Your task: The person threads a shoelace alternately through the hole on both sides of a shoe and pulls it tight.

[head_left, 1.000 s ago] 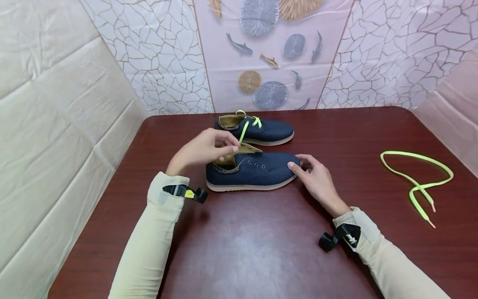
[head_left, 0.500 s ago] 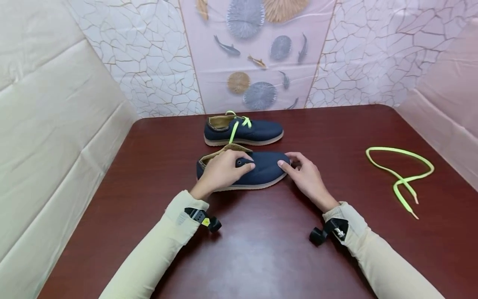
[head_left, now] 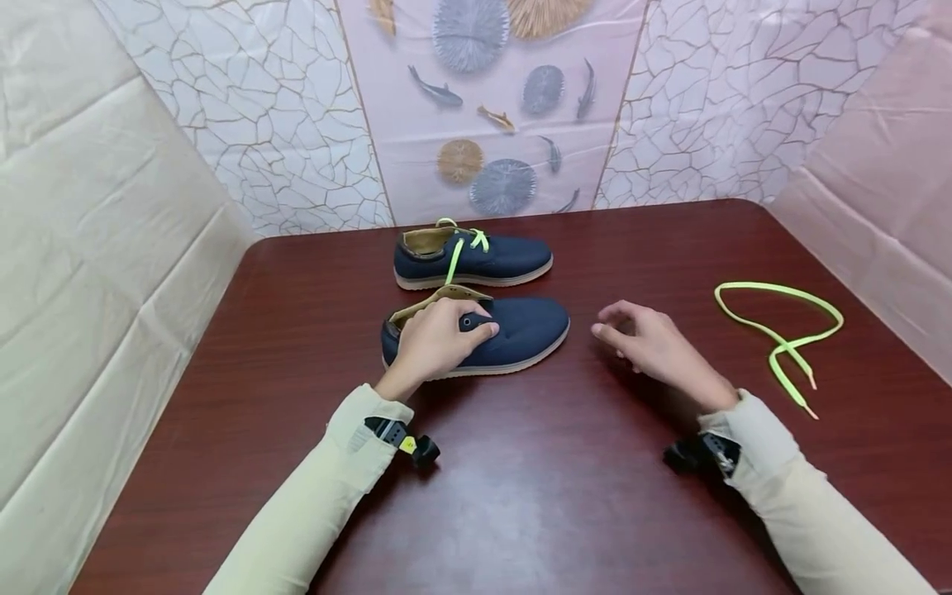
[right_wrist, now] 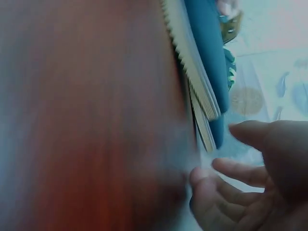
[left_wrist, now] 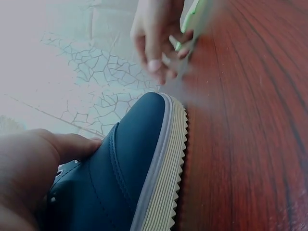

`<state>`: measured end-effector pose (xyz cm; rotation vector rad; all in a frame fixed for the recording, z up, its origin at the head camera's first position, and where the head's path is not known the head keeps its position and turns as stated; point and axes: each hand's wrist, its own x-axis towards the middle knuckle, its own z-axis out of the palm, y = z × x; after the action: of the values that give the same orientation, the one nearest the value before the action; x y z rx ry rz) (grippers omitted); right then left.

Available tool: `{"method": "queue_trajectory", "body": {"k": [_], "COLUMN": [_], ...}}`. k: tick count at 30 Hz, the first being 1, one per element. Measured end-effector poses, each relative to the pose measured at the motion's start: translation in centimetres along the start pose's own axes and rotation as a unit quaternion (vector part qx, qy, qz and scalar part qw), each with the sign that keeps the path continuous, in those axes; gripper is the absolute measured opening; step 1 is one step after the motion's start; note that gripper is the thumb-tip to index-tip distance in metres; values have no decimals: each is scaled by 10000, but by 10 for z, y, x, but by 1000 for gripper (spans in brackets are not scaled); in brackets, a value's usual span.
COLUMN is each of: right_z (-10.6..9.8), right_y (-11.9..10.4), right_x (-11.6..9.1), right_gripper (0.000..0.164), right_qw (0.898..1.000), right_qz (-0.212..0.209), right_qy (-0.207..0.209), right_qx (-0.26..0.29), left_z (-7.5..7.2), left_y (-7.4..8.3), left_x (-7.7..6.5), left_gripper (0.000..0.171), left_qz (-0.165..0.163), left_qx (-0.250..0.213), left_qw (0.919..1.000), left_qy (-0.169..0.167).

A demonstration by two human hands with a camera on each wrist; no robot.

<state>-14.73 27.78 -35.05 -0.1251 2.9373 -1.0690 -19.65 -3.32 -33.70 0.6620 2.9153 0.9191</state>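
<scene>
The unlaced dark blue shoe (head_left: 528, 326) lies on the table, toe to the right, its tan inner flap raised on the far side. My left hand (head_left: 439, 340) grips it at the eyelet side; the left wrist view shows the thumb (left_wrist: 77, 147) against the blue upper, the other fingers hidden. Off the toe, with a gap between, my right hand (head_left: 650, 340) hovers over the table, fingers loosely bent and holding nothing. In the right wrist view, its spread fingers (right_wrist: 240, 173) are just past the toe. To its right lies a neon yellow-green shoelace (head_left: 781, 287) in a crossed loop.
Behind the held shoe stands a matching blue shoe (head_left: 513, 256), threaded with a yellow-green lace (head_left: 455, 260) whose end hangs toward the front. The dark red wooden table (head_left: 521, 496) reaches back to a patterned wall covering (head_left: 491, 116), with pale cloth (head_left: 89, 248) along the left side.
My left hand has come down from the raised flap onto the eyelet side and taken hold there. My right hand has let go of the toe and moved right. The head view has shifted slightly.
</scene>
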Motion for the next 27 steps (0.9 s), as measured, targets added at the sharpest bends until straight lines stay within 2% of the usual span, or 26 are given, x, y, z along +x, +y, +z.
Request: {"method": "queue_trajectory", "body": {"k": [3,5,8,10,13,16,18,20,27], "right_z": [-17,-30,-50,-63,-78,-87,-90,-90,-86], "right_y": [10,19,32,39,46,51,56,61,73], "right_x": [-21,-37,-61,-74,-88,-94,-95,-94,-81], "right_gripper": [36,34,29,30,31,32,31,33,34], "right_qw": [9939,9826,9645,9552,9479,9431,9418,9433,9495], "right_qz": [-317,-425,-259,-22,468,1017,1217,1303,1142], "right_qy": [283,564,886,1036,908,540,329,252,130], "right_qx": [-1020,-1715,-2473,-2772,-3017,-3119,-3116,-3042,-2918], "left_z": [2,4,6,6,6,5,4,3,-2], "left_y": [3,8,11,12,8,3,0,-3,-12], "left_x": [3,6,8,9,8,7,6,6,2], "left_gripper": [23,21,21,21,21,22,22,22,22], "left_qz": [169,291,428,442,409,377,371,369,271], "left_qx": [-42,-53,-95,-90,-109,-133,-152,-143,-132], "left_qw": [9998,9995,9990,9990,9991,9992,9992,9992,9994], "left_qy": [-40,-64,-80,-47,-1,21,40,81,162]}}
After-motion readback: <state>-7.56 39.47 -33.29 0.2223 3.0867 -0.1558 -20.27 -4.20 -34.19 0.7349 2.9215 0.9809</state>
